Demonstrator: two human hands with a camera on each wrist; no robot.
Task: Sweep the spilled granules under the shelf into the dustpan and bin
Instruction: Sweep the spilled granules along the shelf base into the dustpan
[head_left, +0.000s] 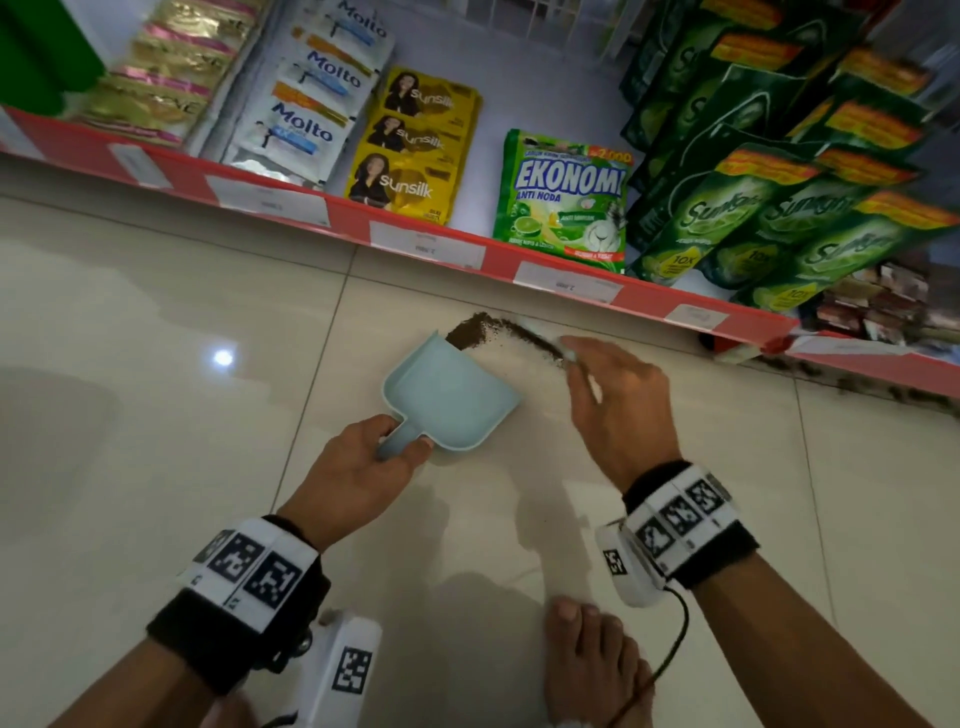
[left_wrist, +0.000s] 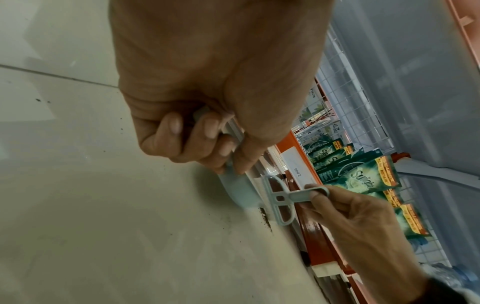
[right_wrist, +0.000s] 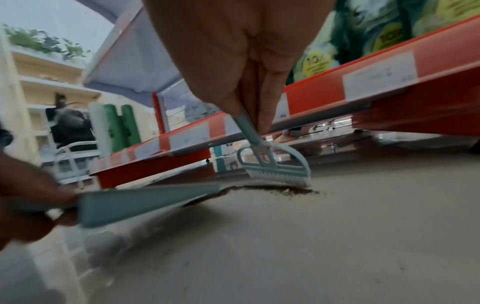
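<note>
Nearest the head camera, a bare foot (head_left: 592, 654) rests on the pale tiled floor (head_left: 156, 467), and beyond it both wrists reach toward the shelf. Curled round the handle, the left hand (head_left: 358, 467) grips the pale blue dustpan (head_left: 449, 395), whose front lip touches the floor while its rear appears slightly raised in the right wrist view. To its right, the right hand (head_left: 618, 410) pinches the thin handle of a small brush (right_wrist: 278, 168) between thumb and fingertips, with the bristles down on the tiles. Dark granules (head_left: 470, 332) lie heaped at the pan's far corner and trail in a line back to the brush, just in front of the red shelf edge (head_left: 545, 260). To do this stroke well, I would keep the pan's lip pressed flat so nothing slips beneath, and draw the brush in short, light strokes along the line toward the mouth; a hard flick would likely scatter grains under the shelf.
</note>
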